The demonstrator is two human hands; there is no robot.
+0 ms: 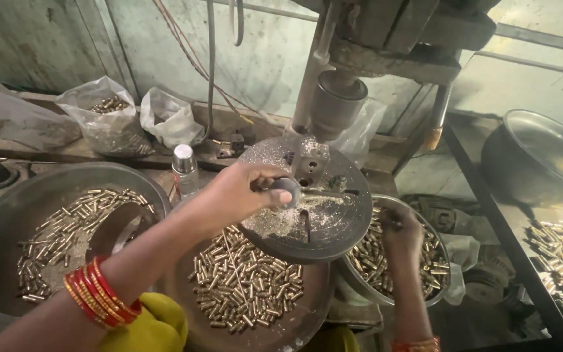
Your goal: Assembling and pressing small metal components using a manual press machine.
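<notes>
Head view shows the left hand (239, 192) closed around a round-knobbed handle (287, 189) at the drill press's round table (333, 225), close under the spindle (337, 101), seemingly to steady the fixture. Meanwhile the right hand (400, 233) dips into a bowl of small brass pieces (367, 261), fingers bunched; whether it grips one, I cannot tell. Three pans hold brass pieces, too many to count. Three plastic bags (109, 117) sit behind.
</notes>
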